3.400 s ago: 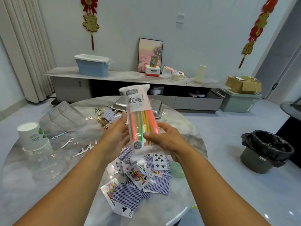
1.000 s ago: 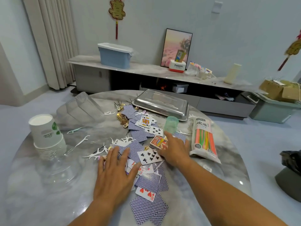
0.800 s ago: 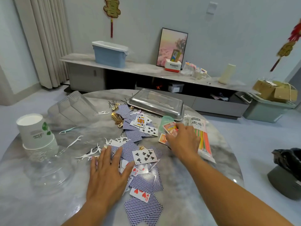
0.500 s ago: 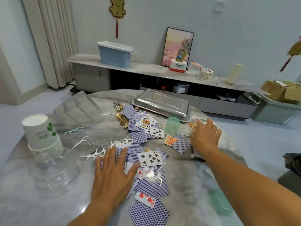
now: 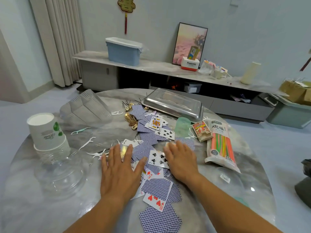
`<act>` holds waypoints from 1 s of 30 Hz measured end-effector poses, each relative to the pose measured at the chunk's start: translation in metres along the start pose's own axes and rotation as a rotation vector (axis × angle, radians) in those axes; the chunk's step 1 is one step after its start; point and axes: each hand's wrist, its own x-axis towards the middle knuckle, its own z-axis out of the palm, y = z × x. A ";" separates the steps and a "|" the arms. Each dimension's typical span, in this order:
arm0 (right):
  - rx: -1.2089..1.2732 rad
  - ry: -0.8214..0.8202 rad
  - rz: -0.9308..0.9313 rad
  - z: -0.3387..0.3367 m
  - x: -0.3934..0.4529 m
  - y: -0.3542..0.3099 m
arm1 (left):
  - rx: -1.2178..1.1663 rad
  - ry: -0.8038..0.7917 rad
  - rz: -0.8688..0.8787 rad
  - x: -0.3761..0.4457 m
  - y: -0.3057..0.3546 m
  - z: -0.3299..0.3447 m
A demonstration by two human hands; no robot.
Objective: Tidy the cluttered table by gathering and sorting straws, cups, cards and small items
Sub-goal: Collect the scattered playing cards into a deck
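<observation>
Round and marble-grey, the table point(image 5: 42, 207) sat before a low sideboard, and both hands were down on the cards! The left hand point(image 5: 120, 172) lay flat with its fingers spread, palm pressing on the scattered playing cards point(image 5: 156, 185) near the table's middle. The right hand point(image 5: 180, 161) lay flat just beside it, fingers straight and close together, also resting on the pile. Neither pinched anything.

That card spill ran as a long ribbon from the near edge straight away toward the steel tray point(image 5: 173, 104) at the far edge, passing between and under both palms. So the cards lay on either side and ahead of the hands, with the ribbon's long axis pointing away from the person; a raking, drawing-in sweep looked the likely move, and both hands seemed equally placed for it.

Off toward the right edge, the straw packet point(image 5: 220, 145) lay flat, the card box point(image 5: 202, 130) touching its far end. Stacked paper cups point(image 5: 47, 132) stood near the left edge
</observation>
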 end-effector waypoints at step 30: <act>0.353 -0.106 -0.059 -0.020 0.169 -0.060 | -0.225 -0.075 0.152 0.134 0.014 -0.006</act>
